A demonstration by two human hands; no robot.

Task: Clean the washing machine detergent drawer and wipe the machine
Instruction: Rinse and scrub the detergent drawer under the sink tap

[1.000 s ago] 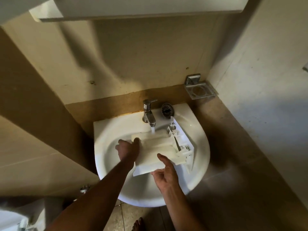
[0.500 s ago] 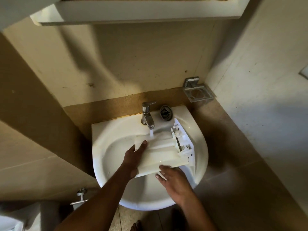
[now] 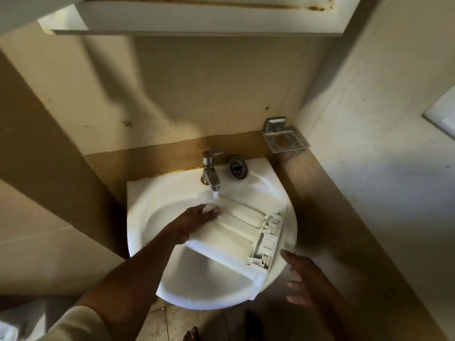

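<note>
left hand [image 3: 190, 222]: grip around detergent drawer [image 3: 234, 238] end | right hand [image 3: 305, 279]: fingers spread, empty

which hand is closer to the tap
Left. The left hand grips the detergent drawer just below the tap; the right hand hangs open off the sink, front right.

White drawer [image 3: 236, 233] cream-tinged inside, white sink [image 3: 140, 200], chrome tap [image 3: 210, 171], dark grey strainer [image 3: 237, 167] with radial slots, silver soap holder [image 3: 283, 141], beige walls [image 3: 197, 94], tan tile band [image 3: 147, 158], cream sleeve [image 3: 73, 326], white cabinet [image 3: 197, 23] with rusty-brown streak.
</note>
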